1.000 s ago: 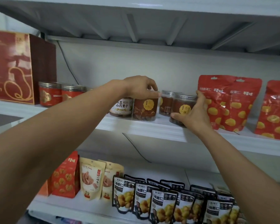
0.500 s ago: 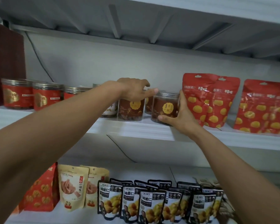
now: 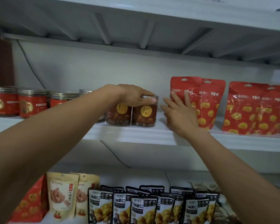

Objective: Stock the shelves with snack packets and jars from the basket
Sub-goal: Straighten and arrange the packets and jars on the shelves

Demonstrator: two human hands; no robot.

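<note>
Brown jar [image 3: 145, 114] at the centre of the frame is gripped from above by the left hand [image 3: 132, 96], fingers curled over its lid. It stands on the white shelf [image 3: 132, 134], touching a second brown jar [image 3: 119, 114] on its left. Right of centre, the right hand [image 3: 179, 113] holds nothing, fingers straight and spread before a red pouch [image 3: 207, 104].

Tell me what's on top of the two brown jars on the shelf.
The left hand lies across both, gripping the right brown jar at its lid rim. It hides the lid of the left brown jar, so nothing beneath the hand can be seen.
</note>
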